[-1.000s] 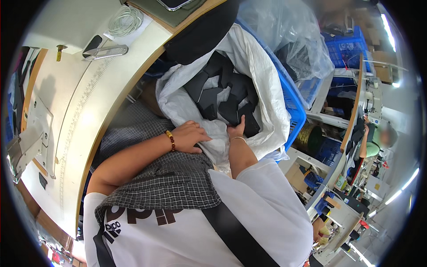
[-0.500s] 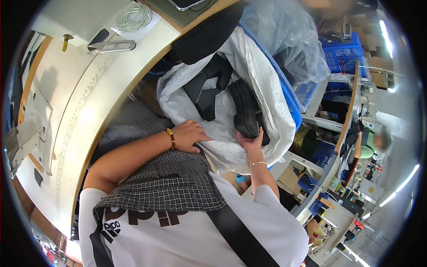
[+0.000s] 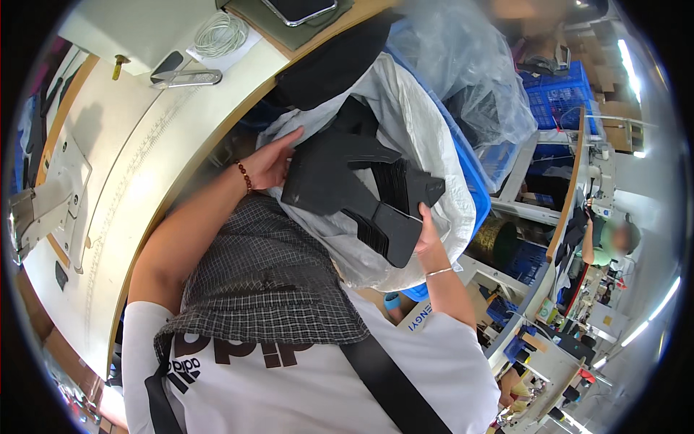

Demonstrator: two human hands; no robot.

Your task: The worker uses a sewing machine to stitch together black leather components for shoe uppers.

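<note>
A stack of black, fork-shaped cut pieces [image 3: 329, 173] lies spread across the mouth of a white woven sack [image 3: 441, 155]. Against the stack's left end is my left hand [image 3: 269, 165], thumb stretched up and apart, the other fingers curling in at the edge and partly hidden. My right hand [image 3: 428, 233] grips the stack's right end, its fingers partly hidden. Layered edges show in the gaps between the pieces' arms. More black pieces [image 3: 358, 119] sit deeper in the sack, behind the stack.
The sack stands in a blue crate [image 3: 473, 184]. To the left curves a white sewing table [image 3: 144, 159] with thread snips [image 3: 189, 78], coiled cord [image 3: 220, 36] and a phone [image 3: 300, 9]. Clear plastic [image 3: 484, 79] bulges behind the crate. A co-worker [image 3: 603, 242] is at the far right.
My left hand has moved from the sack's near edge up to the pieces' left end. The stack, upright in my right hand before, now lies turned and spread between both hands.
</note>
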